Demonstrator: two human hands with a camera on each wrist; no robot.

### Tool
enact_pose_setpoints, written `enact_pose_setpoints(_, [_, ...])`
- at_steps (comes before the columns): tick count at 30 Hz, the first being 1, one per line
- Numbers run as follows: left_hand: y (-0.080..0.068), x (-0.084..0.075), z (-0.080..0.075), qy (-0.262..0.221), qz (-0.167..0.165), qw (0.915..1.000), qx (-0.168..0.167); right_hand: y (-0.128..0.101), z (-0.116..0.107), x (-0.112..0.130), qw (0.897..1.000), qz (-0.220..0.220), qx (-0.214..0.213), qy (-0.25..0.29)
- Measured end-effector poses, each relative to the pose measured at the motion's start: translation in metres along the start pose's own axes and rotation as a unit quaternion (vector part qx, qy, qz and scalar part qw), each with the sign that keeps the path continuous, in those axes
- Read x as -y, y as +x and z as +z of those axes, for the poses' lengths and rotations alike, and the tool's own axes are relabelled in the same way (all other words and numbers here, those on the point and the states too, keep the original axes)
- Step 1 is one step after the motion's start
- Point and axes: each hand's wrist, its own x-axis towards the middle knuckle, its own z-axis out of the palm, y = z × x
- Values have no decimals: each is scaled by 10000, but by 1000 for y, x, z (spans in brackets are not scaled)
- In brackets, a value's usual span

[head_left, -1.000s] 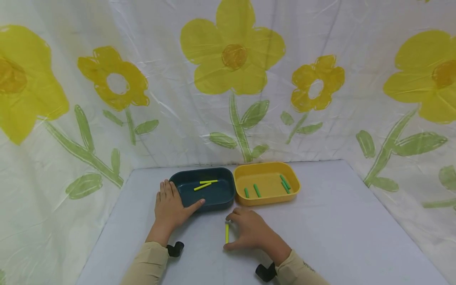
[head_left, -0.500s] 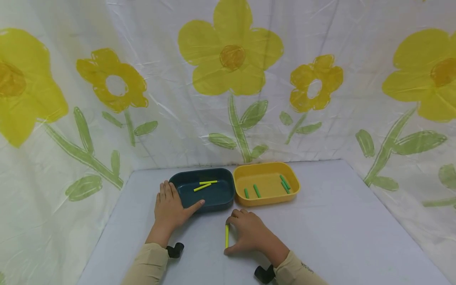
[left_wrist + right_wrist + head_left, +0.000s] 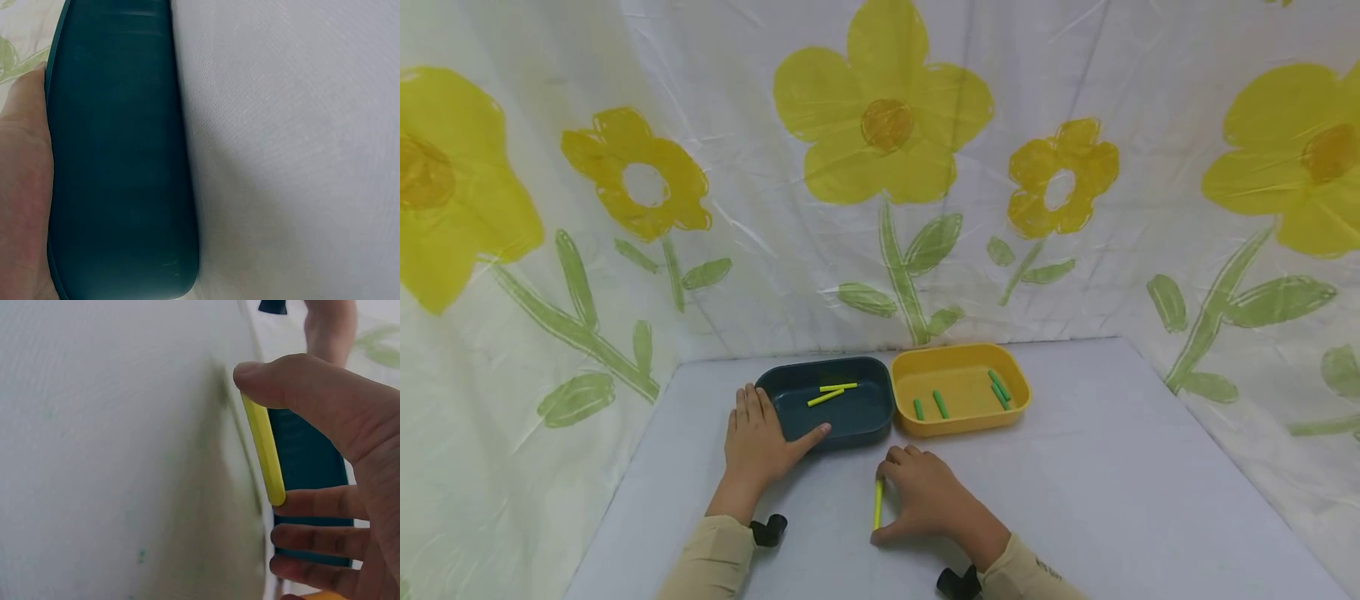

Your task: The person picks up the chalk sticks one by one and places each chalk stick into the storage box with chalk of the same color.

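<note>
My right hand pinches a yellow stick by its two ends, thumb at the near end and a fingertip at the far end, low over the white table. The right wrist view shows the same yellow stick held between thumb and finger. My left hand rests flat against the near left side of the dark teal tray, thumb along its wall. Two yellow sticks lie in that tray. The yellow tray beside it holds several green sticks.
A white curtain with yellow flowers closes in the table at the back and both sides. The two trays stand side by side at the table's far middle. Bare tabletop lies to the right of my hands.
My right hand with the yellow stick has shifted slightly and lowered toward the table. The left hand has stayed on the teal tray.
</note>
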Motion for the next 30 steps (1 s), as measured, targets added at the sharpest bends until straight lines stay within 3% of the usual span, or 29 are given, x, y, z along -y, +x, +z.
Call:
enact_pose_setpoints(6, [-1,-1,0,-61,-12,10000,10,-2,-7,5,9997,-34,-231,33])
enact_pose_setpoints(19, [0,0,2,32,-39,10000,-7,-5,-22,6,9841,-458,-1611,585])
enact_pose_setpoints(25, [0,0,2,26,-39,10000,-27,-2,-24,3,9755,-303,-1979,912])
enact_pose_setpoints(30, [1,0,2,19,-53,10000,-2,3,-27,-3,9704,-214,-2272,788])
